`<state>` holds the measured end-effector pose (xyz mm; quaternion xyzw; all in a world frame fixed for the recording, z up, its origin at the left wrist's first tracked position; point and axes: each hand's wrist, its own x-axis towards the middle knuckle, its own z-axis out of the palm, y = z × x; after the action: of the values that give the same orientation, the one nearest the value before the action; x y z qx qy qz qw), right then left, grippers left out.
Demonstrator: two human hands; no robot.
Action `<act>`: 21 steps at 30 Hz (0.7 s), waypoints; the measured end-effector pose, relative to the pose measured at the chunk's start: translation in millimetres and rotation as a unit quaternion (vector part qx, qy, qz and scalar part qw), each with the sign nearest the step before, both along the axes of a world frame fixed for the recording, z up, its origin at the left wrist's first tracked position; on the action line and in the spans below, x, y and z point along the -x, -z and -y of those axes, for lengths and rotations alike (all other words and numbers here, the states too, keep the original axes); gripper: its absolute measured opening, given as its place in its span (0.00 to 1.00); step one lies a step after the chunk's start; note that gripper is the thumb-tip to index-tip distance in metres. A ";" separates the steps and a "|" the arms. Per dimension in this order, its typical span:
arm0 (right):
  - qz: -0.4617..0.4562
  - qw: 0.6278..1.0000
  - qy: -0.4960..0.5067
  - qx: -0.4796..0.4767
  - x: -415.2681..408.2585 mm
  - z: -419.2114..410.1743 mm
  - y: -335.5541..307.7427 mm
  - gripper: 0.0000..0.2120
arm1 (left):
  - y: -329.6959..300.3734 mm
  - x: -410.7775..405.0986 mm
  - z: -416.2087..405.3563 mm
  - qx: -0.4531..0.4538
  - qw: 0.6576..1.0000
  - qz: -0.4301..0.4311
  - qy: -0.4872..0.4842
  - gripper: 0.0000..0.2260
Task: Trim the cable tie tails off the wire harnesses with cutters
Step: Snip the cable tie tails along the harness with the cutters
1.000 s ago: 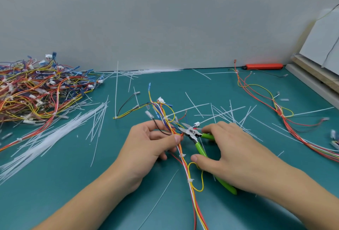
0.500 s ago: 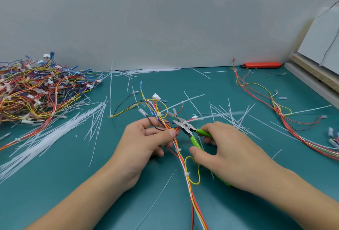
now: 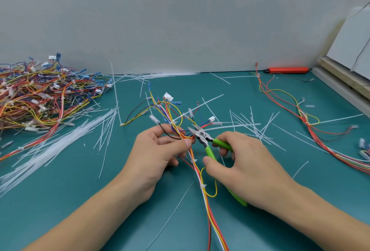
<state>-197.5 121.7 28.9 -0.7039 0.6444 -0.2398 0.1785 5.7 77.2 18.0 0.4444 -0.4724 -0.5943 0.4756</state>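
A wire harness (image 3: 202,178) of red, yellow, orange and white wires runs from the near edge up the middle of the table, fanning out into connectors. My left hand (image 3: 160,150) pinches it between thumb and fingers near the fan-out. My right hand (image 3: 240,168) grips green-handled cutters (image 3: 208,146); their steel jaws stand slightly apart, pointing up-left, just right of the pinched wires. White tie heads (image 3: 203,186) sit on the bundle below my hands. A long white tie tail (image 3: 232,126) lies just beyond the jaws.
A big heap of harnesses (image 3: 40,96) fills the far left. White cut tie tails (image 3: 60,142) are strewn over the green mat. Another harness (image 3: 308,122) stretches along the right. An orange tool (image 3: 286,70) lies by the wall; boards (image 3: 344,78) lean at the far right.
The cutters have lifted off the bundle and their jaws have parted. A white tie tail now lies loose to the right of the jaws. My left hand keeps its pinch.
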 end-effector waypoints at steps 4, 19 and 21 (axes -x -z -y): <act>0.022 1.000 0.003 0.004 -1.0 -0.2 2.1 0.23 | 0.8 1.7 -1.0 0.008 1.000 0.006 -0.011 0.15; 0.027 1.000 -0.015 0.005 3.1 3.8 3.8 0.16 | -1.8 2.7 -3.0 0.007 1.000 0.001 -0.004 0.12; 0.012 1.000 -0.007 0.003 3.9 4.4 5.1 0.21 | -2.6 1.9 -3.1 0.005 1.000 -0.002 0.008 0.09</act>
<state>-201.4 117.3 23.8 -0.7061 0.6365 -0.2484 0.1860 3.8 80.3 20.5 0.4368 -0.4780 -0.5964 0.4744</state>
